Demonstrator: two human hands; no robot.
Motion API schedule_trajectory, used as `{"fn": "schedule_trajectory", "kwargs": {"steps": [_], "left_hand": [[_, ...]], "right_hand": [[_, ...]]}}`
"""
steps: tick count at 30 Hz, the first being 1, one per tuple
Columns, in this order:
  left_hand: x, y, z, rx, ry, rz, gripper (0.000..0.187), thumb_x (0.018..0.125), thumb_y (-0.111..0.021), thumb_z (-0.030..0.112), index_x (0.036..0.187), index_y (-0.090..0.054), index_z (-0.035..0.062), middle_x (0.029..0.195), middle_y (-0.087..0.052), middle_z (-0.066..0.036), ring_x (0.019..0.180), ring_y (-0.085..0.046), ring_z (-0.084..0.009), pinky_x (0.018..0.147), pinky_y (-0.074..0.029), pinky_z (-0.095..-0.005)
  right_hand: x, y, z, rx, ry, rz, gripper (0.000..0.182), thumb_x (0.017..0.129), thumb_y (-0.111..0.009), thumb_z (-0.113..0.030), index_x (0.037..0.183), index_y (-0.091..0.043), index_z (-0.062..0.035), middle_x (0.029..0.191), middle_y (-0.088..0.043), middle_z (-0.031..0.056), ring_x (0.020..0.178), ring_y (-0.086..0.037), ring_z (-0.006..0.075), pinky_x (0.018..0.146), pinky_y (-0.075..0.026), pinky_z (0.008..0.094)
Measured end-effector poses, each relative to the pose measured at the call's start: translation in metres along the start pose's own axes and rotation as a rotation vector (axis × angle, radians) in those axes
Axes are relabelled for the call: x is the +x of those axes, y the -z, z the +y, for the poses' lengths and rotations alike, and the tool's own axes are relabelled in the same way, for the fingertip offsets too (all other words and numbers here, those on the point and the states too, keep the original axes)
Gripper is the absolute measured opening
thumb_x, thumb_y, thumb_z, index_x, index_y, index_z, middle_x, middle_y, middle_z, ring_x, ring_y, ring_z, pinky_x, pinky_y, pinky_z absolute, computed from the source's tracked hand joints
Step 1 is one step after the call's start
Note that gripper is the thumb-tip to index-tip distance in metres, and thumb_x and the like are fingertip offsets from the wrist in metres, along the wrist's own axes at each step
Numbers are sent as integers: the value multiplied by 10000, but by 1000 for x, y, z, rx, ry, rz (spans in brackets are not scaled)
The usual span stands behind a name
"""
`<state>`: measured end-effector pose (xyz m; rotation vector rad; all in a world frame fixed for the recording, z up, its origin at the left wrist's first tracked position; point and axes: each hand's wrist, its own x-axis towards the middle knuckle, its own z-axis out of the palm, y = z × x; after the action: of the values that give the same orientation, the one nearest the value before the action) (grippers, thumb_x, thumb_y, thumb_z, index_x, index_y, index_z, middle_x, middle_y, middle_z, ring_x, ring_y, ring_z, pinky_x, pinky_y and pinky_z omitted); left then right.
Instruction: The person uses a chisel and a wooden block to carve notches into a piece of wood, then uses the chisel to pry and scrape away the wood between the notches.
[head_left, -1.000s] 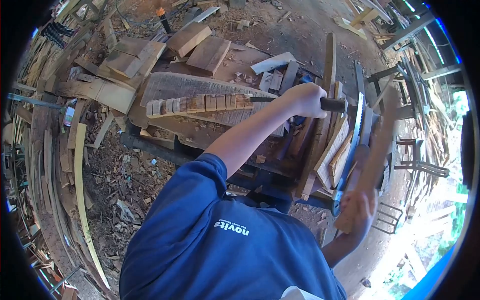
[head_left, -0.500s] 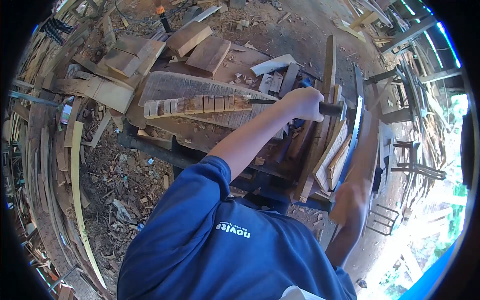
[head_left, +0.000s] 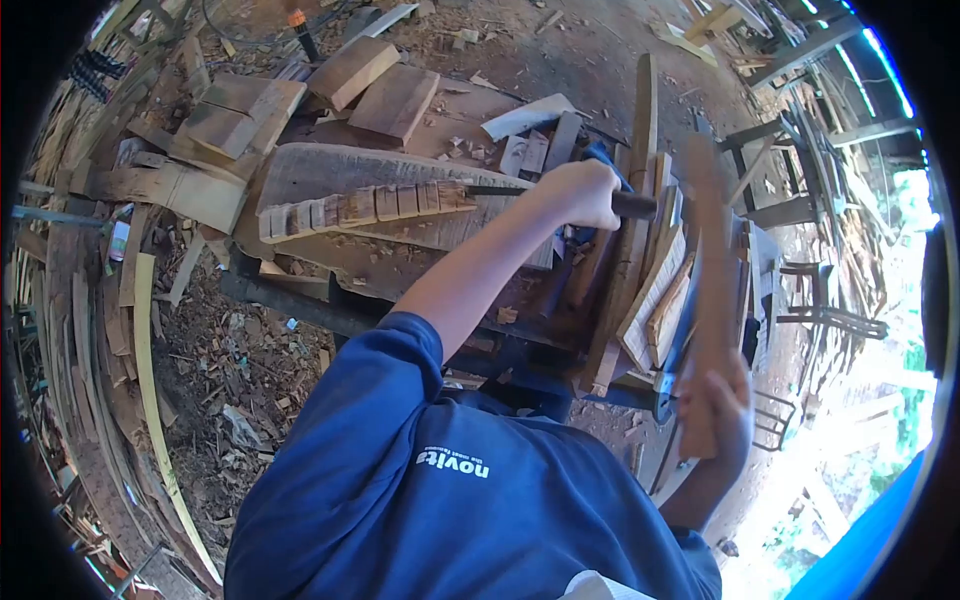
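My left hand point(head_left: 588, 192) is wrapped round a chisel, whose dark handle point(head_left: 635, 206) sticks out to the right of my fist. Its thin blade point(head_left: 495, 190) points left and meets the right end of a notched wood strip point(head_left: 365, 208). Several cross cuts run along that strip, which lies on a wide weathered board point(head_left: 320, 170). Lower right, my right hand point(head_left: 728, 402) grips the lower part of a long wooden club point(head_left: 708, 260), blurred by motion. The club's upper part is right of the chisel handle and apart from it.
Thick wood blocks point(head_left: 395, 103) lie behind the board. Upright planks point(head_left: 622, 270) and a saw-like blue strip point(head_left: 680, 345) stand between my hands. Offcuts and chips litter the ground point(head_left: 250, 370). Stacked timber point(head_left: 85, 330) lines the left side; a metal rack point(head_left: 775, 420) is at right.
The club has swung leftward and up, closer to the chisel handle, with my right hand still on it. My left hand keeps the chisel at the strip. The whole view has shifted slightly.
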<state>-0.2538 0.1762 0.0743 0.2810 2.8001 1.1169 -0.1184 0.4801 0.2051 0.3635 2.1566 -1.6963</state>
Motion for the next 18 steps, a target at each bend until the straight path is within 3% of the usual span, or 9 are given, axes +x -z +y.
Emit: {"fn": "schedule_trajectory", "kwargs": {"steps": [2,4,6,8,9,13,15,16,18], "left_hand": [[1,8,-2,-105,-10,22,370,718,-777,298,955,-750,16,855,-730,-203,847,-725,-340,775,-563,-408],[5,5,-5,-82,1,42,385,708,-781,309,984,-762,43,929,-736,-211,880,-727,-350,817,-577,-424],[4,2,-6,-43,-15,61,384,708,-776,320,975,-762,44,927,-738,-203,883,-728,-345,812,-579,-427],[5,-1,-13,-27,17,26,379,708,-774,321,968,-762,46,921,-738,-199,878,-728,-344,810,-579,-427],[6,-5,-15,-5,49,-12,375,709,-771,323,962,-762,47,915,-739,-194,873,-727,-344,808,-580,-427],[1,2,-11,-15,21,-13,344,713,-764,303,953,-765,57,903,-739,-186,847,-726,-332,808,-579,-412],[0,8,-7,-42,34,-14,338,712,-764,297,952,-765,59,903,-739,-185,848,-726,-329,809,-578,-408],[-1,10,-6,-77,50,-12,333,711,-764,290,952,-766,61,902,-740,-183,849,-727,-326,809,-578,-405],[0,8,-12,-55,78,-15,335,710,-758,278,947,-760,42,884,-735,-198,849,-726,-334,798,-572,-407]], "right_hand": [[24,33,14,-13,66,71,353,975,-620,-209,1245,-494,-21,851,-630,143,589,-613,177,507,-502,277],[46,42,33,442,180,369,282,987,-608,-236,1172,-517,-44,839,-620,134,558,-598,172,492,-495,281],[42,19,34,431,25,379,276,994,-607,-247,1154,-520,-39,813,-602,117,584,-601,173,507,-498,276],[1,-35,11,49,-108,-267,280,1010,-589,-261,1132,-511,-22,829,-588,108,634,-596,172,543,-505,264],[3,-28,12,51,-117,-250,280,1010,-589,-261,1132,-511,-22,829,-588,108,634,-596,172,543,-505,264],[30,5,33,321,31,64,305,973,-623,-184,1204,-499,-27,780,-596,123,602,-593,187,527,-498,283],[44,-7,50,489,126,331,376,956,-631,-149,1279,-473,-38,791,-594,125,600,-600,194,542,-510,285],[36,-22,47,492,123,327,376,956,-631,-149,1279,-473,-38,791,-594,125,600,-600,194,542,-510,285],[19,-44,34,90,-64,-229,413,952,-624,-119,1321,-464,-27,819,-607,126,614,-605,193,550,-519,298]]}}
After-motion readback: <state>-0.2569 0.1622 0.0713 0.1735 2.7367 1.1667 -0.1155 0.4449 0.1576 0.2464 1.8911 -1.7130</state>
